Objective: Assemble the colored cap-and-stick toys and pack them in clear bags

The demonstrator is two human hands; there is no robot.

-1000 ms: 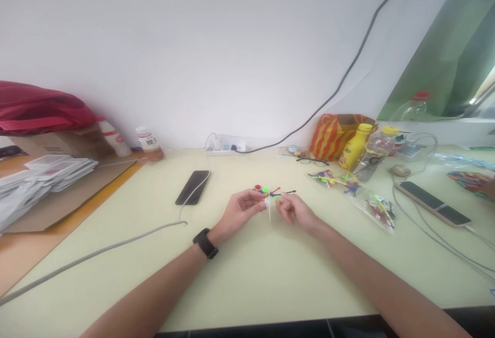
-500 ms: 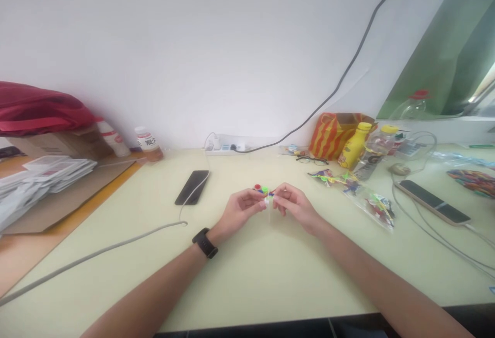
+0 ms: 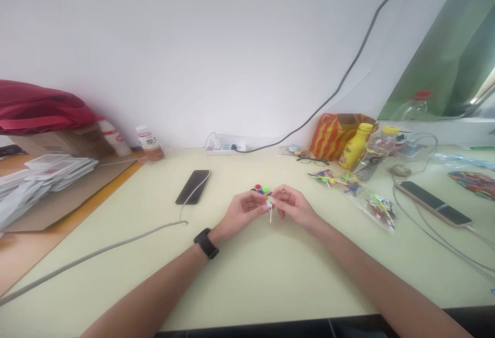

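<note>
My left hand [image 3: 242,212] and my right hand [image 3: 294,206] meet at the middle of the pale yellow table [image 3: 247,276], fingers pinched together. Between the fingertips hangs a thin white stick [image 3: 270,214], pointing down. Both hands pinch at its top end. Just behind the fingertips lie several small coloured plastic pieces [image 3: 262,190], red, green and blue. A black watch [image 3: 205,243] is on my left wrist.
A black phone [image 3: 192,187] on a grey cable lies left of the hands. Clear bags of coloured parts [image 3: 353,188], glasses [image 3: 312,161], a yellow bottle [image 3: 355,146] and a second phone [image 3: 433,203] are right. Stacked packets [image 3: 42,175] and a box sit left. A power strip [image 3: 225,146] stands by the wall.
My right hand has moved left to meet my left hand at the stick. The dark and red sticks seen beside the right hand a second ago are out of sight.
</note>
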